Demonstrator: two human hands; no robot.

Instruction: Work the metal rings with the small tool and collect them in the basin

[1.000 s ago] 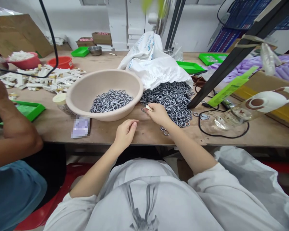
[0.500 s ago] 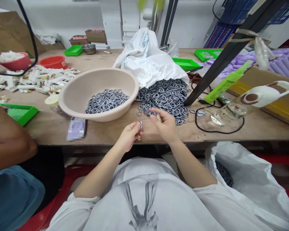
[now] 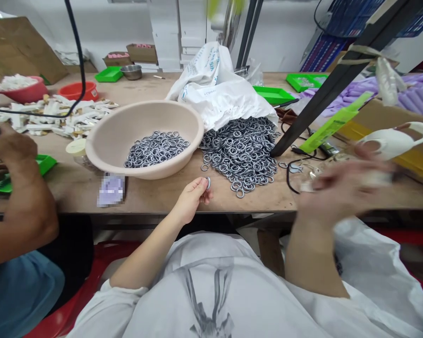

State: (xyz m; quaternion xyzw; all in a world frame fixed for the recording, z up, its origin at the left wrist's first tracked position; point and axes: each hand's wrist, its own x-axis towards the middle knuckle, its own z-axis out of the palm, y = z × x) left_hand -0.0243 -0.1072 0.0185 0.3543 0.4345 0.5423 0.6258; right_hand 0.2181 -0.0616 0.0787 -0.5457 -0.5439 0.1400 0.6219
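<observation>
My left hand (image 3: 191,201) is closed just past the table's front edge, pinching one grey ring (image 3: 208,183) between thumb and fingers. Off to the right, my right hand (image 3: 333,190) is raised in front of the water bottle (image 3: 386,143) and smeared by motion. Something pale shows at its fingers, but I cannot make out what it is. A heap of grey rings (image 3: 243,152) spills onto the table from a white sack (image 3: 225,98). Left of the heap, a beige basin (image 3: 105,136) contains many more rings (image 3: 158,148).
A black slanted post (image 3: 317,98) rises beside the heap. A lime-green strip (image 3: 334,124) and a cable lie near it. White pieces (image 3: 56,115) and a green tray (image 3: 47,164) are at left, by another person's arm (image 3: 31,202). An open white sack (image 3: 377,263) stands below right.
My right hand has swung from beside the heap far to the right, blurred. A few rings now lie closer to the front edge. My left hand stays with its ring; the other person's arm has risen.
</observation>
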